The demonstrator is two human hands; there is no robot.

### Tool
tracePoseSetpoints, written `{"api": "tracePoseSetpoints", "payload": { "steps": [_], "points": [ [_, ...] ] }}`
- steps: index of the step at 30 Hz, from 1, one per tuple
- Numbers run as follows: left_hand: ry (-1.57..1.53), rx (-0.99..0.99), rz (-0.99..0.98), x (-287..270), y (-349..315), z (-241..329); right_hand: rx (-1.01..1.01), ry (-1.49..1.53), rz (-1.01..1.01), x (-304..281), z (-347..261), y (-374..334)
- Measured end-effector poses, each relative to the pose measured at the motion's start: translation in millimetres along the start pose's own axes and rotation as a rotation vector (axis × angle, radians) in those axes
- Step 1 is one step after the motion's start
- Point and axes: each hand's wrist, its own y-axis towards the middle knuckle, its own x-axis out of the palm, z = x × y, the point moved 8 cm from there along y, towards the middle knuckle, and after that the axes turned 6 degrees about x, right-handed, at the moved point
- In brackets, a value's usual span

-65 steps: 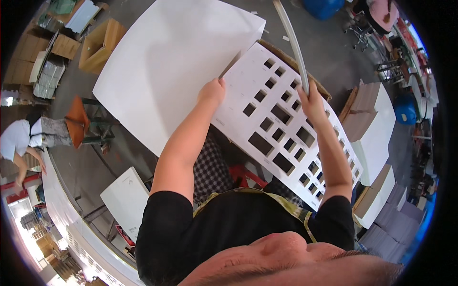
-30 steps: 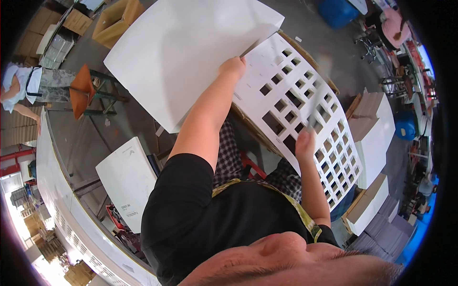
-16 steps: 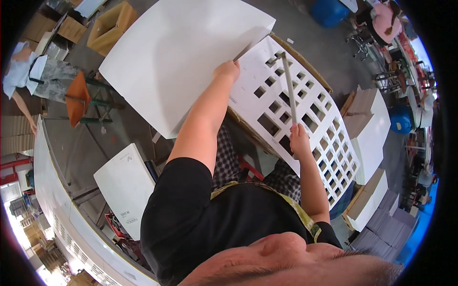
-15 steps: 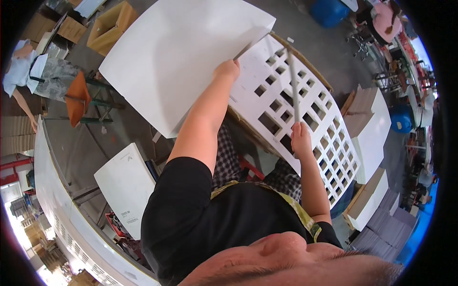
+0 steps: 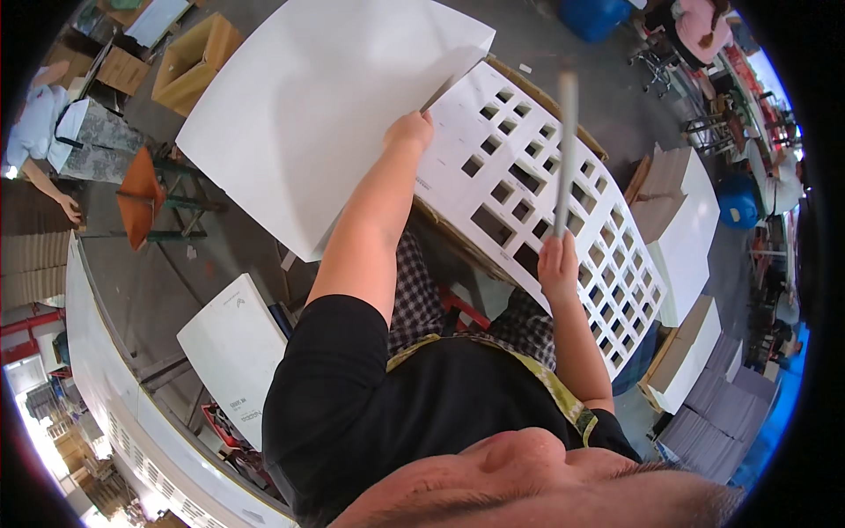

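My left hand (image 5: 409, 132) is closed on the right edge of a large plain white sheet (image 5: 299, 114). My right hand (image 5: 557, 268) is wrapped round the lower end of a long, thin, pale grey rod (image 5: 567, 150), its upper part smeared by motion. Below the rod lies a white board (image 5: 449, 163) with several square and rectangular holes cut through it. This board rests on a brown base (image 5: 585, 132) whose edges show along its far and near sides. The rod stands over the holes; whether it touches the board I cannot tell.
White box-like stacks (image 5: 691, 220) stand right of the board. A white carton (image 5: 233, 352) lies at the lower left, near a long white table (image 5: 97, 343). Further left are an orange-topped stool (image 5: 141, 198), an open brown box (image 5: 194, 66) and another person's hand (image 5: 69, 209).
The rod has swung, its far end moving up and to the right. My left hand keeps its grip on the sheet's edge. The whole view has shifted slightly.
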Motion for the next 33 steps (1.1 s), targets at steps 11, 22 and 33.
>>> {"api": "tracePoseSetpoints", "payload": {
  "steps": [11, 22, 33],
  "points": [
    [-0.031, -0.013, 0.018, -3, -5, 2, 0.126, -0.064, -0.070, 6, 20, -29],
    [-0.037, -0.001, 0.007, -4, -8, 4, 0.127, -0.045, -0.082, 11, 17, -21],
    [0.019, -0.016, -0.009, 3, -1, 4, 0.286, -0.141, -0.143, 19, 47, -25]
  ]
}}
